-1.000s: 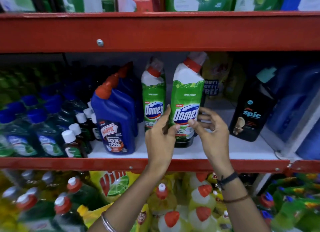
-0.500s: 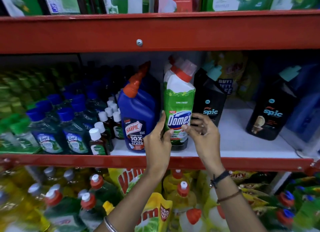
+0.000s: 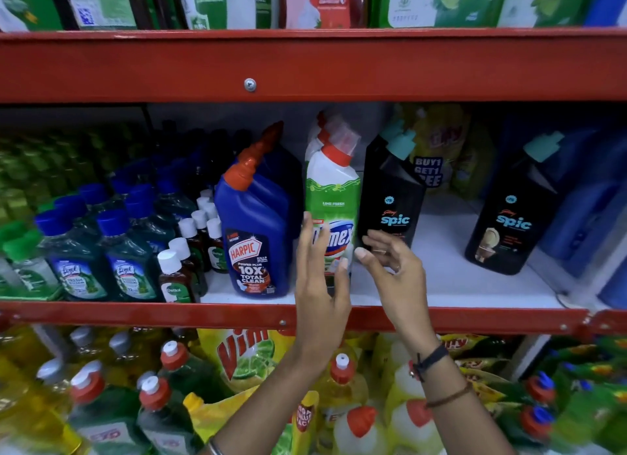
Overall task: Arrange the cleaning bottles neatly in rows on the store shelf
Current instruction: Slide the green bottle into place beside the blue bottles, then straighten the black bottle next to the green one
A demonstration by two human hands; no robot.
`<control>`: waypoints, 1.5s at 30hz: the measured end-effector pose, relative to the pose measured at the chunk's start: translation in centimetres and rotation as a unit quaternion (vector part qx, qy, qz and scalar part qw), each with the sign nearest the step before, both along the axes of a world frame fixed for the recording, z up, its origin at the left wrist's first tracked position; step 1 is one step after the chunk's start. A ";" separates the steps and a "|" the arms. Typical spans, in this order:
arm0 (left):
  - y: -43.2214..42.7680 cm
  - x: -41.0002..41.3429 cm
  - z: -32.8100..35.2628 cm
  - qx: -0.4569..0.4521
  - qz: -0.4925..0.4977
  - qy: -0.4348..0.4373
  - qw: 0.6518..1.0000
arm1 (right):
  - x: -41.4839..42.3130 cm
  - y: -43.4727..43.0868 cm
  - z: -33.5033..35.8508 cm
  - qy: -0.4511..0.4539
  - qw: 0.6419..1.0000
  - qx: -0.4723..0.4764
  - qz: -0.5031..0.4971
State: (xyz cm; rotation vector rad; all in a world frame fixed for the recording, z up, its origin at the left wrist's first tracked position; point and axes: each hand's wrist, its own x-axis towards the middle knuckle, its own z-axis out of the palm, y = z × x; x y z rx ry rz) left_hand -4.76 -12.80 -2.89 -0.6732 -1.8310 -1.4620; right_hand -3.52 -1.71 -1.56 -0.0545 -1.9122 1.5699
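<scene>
A green and white Domex bottle (image 3: 334, 197) with a red cap stands upright on the white shelf board (image 3: 441, 278), between a blue Harpic bottle (image 3: 258, 237) and a black Spic bottle (image 3: 390, 203). Another Domex bottle stands right behind it. My left hand (image 3: 319, 285) is in front of the front Domex bottle, fingers straight and apart, holding nothing. My right hand (image 3: 393, 264) hovers just right of the bottle with fingers spread, in front of the Spic bottle's base. A second Spic bottle (image 3: 512, 217) stands alone farther right.
Rows of blue-capped Lizol bottles (image 3: 125, 251) and small white-capped Dettol bottles (image 3: 176, 275) fill the shelf's left part. A red shelf beam (image 3: 305, 64) runs overhead and a red front rail (image 3: 135, 314) below. Yellow Vim pouches and bottles crowd the lower shelf.
Both hands have come off the front Domex bottle and opened. The bottle now stands in line with the one behind it, next to the Harpic. The view has shifted left.
</scene>
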 end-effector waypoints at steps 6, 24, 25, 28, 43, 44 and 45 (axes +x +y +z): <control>6.0 1.2 1.5 -0.017 -0.110 0.058 0.992 | 3.6 6.5 0.1 0.092 0.979 0.039 -0.177; 24.0 -5.4 1.8 -0.133 -0.274 -0.330 0.893 | 1.1 21.5 -0.7 -0.014 0.959 0.080 -0.273; 24.1 -5.5 1.9 -0.124 -0.262 -0.333 0.898 | 1.2 21.7 -0.4 -0.010 0.964 0.054 -0.260; 23.8 -5.8 1.3 -0.114 -0.210 -0.332 0.913 | 1.9 21.6 0.5 0.007 0.975 0.028 -0.219; 9.7 0.1 3.8 -0.041 -0.072 -0.246 0.966 | 3.6 12.4 2.3 0.076 0.997 -0.012 -0.033; 9.0 0.2 3.5 -0.034 -0.069 -0.246 0.966 | 3.5 11.7 2.2 0.075 0.997 -0.014 -0.024; 8.4 0.3 3.3 -0.026 -0.067 -0.250 0.966 | 3.3 11.0 2.0 0.074 0.997 -0.016 -0.015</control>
